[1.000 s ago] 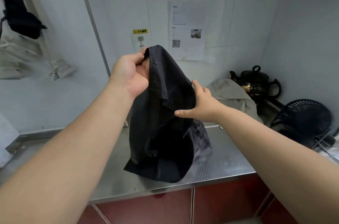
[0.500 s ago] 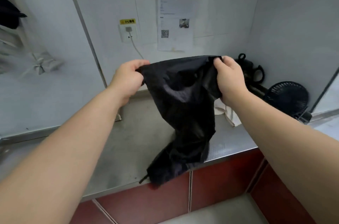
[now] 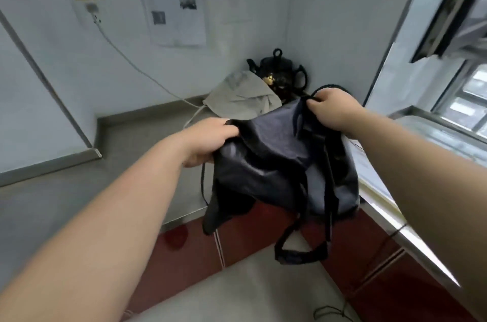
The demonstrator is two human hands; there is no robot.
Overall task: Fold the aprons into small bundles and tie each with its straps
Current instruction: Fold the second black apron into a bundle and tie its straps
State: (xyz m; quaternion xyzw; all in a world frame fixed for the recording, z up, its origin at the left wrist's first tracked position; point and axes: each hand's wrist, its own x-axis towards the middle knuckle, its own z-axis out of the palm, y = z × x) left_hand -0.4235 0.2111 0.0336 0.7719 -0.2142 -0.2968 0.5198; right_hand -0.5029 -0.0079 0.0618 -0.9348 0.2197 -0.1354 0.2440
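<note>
A black apron (image 3: 276,161) hangs in the air over the front edge of the steel counter (image 3: 137,153). My left hand (image 3: 208,142) grips its left top edge, fingers curled round the cloth. My right hand (image 3: 332,109) grips the right top corner together with a thin black strap. A wide black strap loop (image 3: 303,250) dangles below the cloth in front of the red cabinet doors. A beige apron (image 3: 242,97) lies crumpled at the back of the counter.
A black teapot (image 3: 279,71) stands in the corner behind the beige apron. A white cable (image 3: 137,66) runs from a wall socket (image 3: 91,9) down to the counter. A second steel worktop (image 3: 411,232) runs along the right under a window.
The view has swung right and down. Both hands have dropped lower with the black apron, which now hangs shorter with a strap loop dangling free.
</note>
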